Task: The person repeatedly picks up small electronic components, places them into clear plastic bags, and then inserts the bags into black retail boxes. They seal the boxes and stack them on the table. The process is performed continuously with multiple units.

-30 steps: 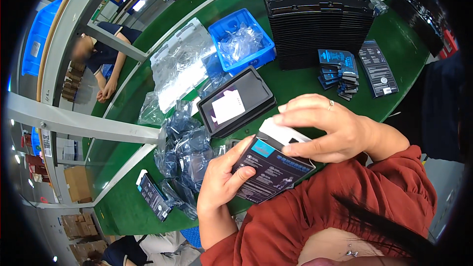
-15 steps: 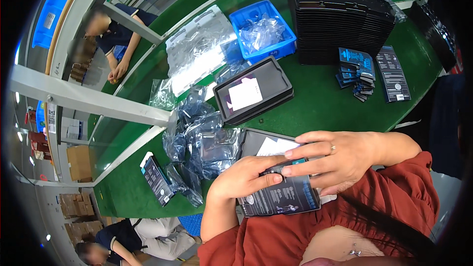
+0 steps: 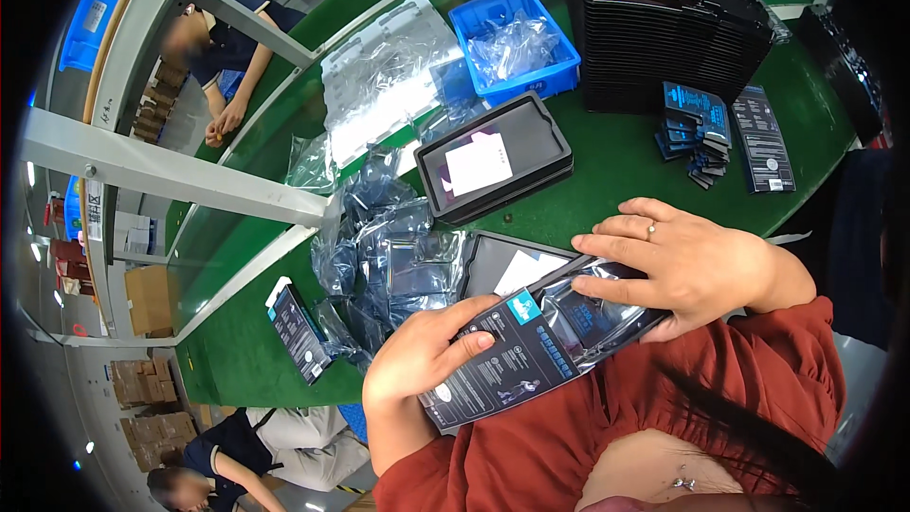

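A flat dark printed box [image 3: 507, 360] with a blue corner patch lies tilted in front of me. My left hand [image 3: 427, 356] grips its left side, thumb on the printed face. Along its right end lies a clear plastic-wrapped dark item [image 3: 583, 318]; whether part of it sits inside the box I cannot tell. My right hand [image 3: 682, 265] holds this wrapped item, fingers over the top and the thumb hidden. Just beyond the hands, a shallow black tray [image 3: 482, 261] with a white paper [image 3: 526, 270] in it is partly covered.
Plastic-wrapped items [image 3: 408, 256] heap up left of the tray. Beyond stand stacked black trays [image 3: 540, 171], a blue bin [image 3: 521, 85] of clear bags and a tall black tray stack [image 3: 673, 47]. Small blue-black packets [image 3: 697, 123] lie right; another printed box [image 3: 299, 337] lies left.
The box has shifted left and turned, with my left hand on it. My right hand has moved slightly right, and the plastic-wrapped item now shows beside the box.
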